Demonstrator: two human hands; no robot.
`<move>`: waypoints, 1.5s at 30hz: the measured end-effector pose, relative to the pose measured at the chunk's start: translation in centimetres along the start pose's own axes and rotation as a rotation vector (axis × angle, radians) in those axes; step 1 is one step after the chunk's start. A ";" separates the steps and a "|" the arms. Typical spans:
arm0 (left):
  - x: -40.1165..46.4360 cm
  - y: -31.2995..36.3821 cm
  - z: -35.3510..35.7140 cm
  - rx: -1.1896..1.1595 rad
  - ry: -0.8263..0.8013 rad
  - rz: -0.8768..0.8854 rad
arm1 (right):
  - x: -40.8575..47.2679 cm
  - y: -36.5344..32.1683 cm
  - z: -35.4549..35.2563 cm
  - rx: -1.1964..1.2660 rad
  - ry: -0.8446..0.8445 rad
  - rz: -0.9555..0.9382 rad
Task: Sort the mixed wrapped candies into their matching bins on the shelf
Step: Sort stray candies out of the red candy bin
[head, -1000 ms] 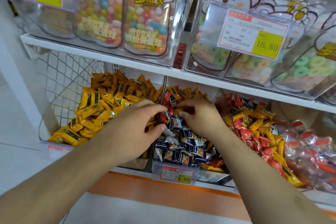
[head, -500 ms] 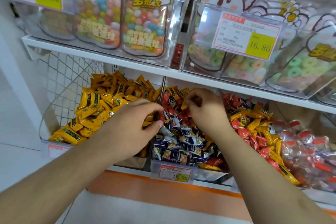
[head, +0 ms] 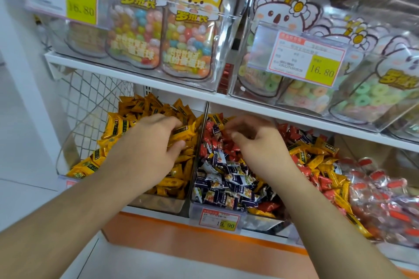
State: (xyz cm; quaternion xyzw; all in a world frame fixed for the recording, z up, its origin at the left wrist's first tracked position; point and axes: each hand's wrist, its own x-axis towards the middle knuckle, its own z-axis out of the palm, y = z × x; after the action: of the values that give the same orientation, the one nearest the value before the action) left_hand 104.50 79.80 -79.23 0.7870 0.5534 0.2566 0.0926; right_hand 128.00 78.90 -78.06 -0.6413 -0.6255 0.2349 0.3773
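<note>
Yellow candy (head: 181, 131) sits pinched in the left hand (head: 147, 149), left of the bin divider (head: 201, 133). Right of that divider, the right hand (head: 256, 140) curls over red candies (head: 217, 145); whether it grips any, I cannot tell.

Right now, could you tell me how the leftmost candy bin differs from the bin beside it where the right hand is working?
The leftmost bin holds almost only yellow wrapped candies; the middle bin holds a mix of navy, red and yellow ones. The left hand grips a yellow candy over the leftmost bin; the right hand picks among red wrappers in the middle bin. Both are clear and sit on the lower shelf.
</note>
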 end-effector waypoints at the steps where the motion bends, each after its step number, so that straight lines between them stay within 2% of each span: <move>1: 0.0 -0.2 0.0 0.020 -0.023 -0.012 | 0.3 0.6 -0.1 -0.081 0.026 -0.006; 7: 0.7 0.4 1.2 -0.111 -0.145 0.044 | 2.4 2.0 0.5 -0.320 0.140 -0.061; 10: 1.2 0.9 2.2 -0.123 -0.204 0.035 | 4.0 2.0 1.8 -0.427 0.119 0.013; 14: 1.7 1.0 3.4 -0.117 -0.188 0.069 | 6.9 2.3 3.8 -0.548 0.029 0.152; 21: 1.8 0.9 3.7 -0.145 -0.178 0.078 | 9.1 2.8 5.5 -0.678 0.064 0.290; 27: 1.8 1.0 3.5 -0.159 -0.198 0.057 | 8.3 2.4 4.7 -0.616 0.081 0.299; 35: 1.5 1.1 3.4 -0.174 -0.201 0.049 | 7.2 3.2 3.3 -0.521 0.008 0.309; 40: 1.3 1.0 3.2 -0.187 -0.202 0.059 | 5.9 3.6 1.9 -0.464 0.008 0.206; 45: 1.3 1.2 2.8 -0.198 -0.163 0.044 | 3.9 2.6 1.0 -0.220 0.094 0.114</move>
State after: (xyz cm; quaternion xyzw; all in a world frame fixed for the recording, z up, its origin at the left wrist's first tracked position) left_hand 107.26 80.98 -80.70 0.8043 0.4984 0.2472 0.2088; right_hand 129.30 83.07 -80.05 -0.7237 -0.5916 0.1555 0.3196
